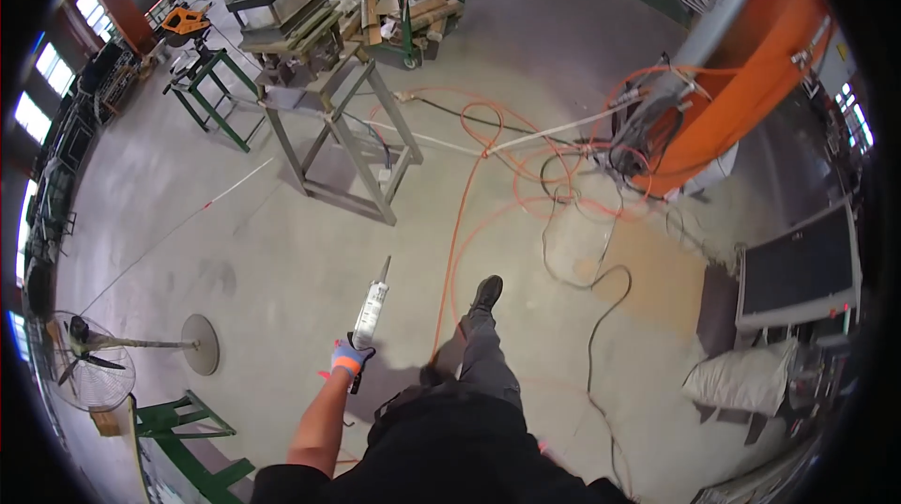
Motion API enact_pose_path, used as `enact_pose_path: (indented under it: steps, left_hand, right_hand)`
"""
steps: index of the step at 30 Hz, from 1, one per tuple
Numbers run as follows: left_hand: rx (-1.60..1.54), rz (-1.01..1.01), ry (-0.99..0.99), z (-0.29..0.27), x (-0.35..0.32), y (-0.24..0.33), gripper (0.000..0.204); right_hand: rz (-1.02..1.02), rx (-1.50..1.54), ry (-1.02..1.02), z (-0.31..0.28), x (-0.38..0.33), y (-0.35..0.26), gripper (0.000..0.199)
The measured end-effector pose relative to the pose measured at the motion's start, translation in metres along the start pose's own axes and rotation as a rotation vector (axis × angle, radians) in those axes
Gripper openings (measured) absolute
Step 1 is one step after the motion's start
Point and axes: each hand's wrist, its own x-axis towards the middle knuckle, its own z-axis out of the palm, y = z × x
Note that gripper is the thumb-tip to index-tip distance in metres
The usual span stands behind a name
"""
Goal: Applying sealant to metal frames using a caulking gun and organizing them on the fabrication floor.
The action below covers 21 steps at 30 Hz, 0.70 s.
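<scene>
Left hand (348,357), gloved, fingers clamped on caulking gun (370,311), nozzle toward metal stand (335,133); orange hose (457,232) just right; right hand apparently unseen.

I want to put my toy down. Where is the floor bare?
Bare concrete floor lies between the grey metal stand, the pedestal fan and the gloved left hand holding a white sealant gun. It is crowded right, with orange hoses and black cable.
</scene>
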Motion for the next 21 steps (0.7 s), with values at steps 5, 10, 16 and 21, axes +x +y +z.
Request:
enact_pose_path:
  steps: [5,10,16,21]
  left_hand:
    - [-0.243,0.071,-0.086,-0.014,0.098,0.132,0.059]
    - [-0.379,0.092,0.072,-0.060,0.146,0.282,0.056]
    - [-0.272,0.157,0.135,-0.092,0.252,0.391,0.060]
    - [-0.538,0.356,0.274,-0.117,0.338,0.471,0.060]
  right_hand:
    - [0.233,0.609,-0.026,-0.129,0.143,0.047,0.035]
    - [0.492,1.577,-0.060,-0.318,0.240,0.017,0.026]
    - [0.188,1.462,0.466,-0.687,0.480,0.003,0.020]
    - [0.048,0.905,0.552,-0.782,0.629,-0.011,0.039]
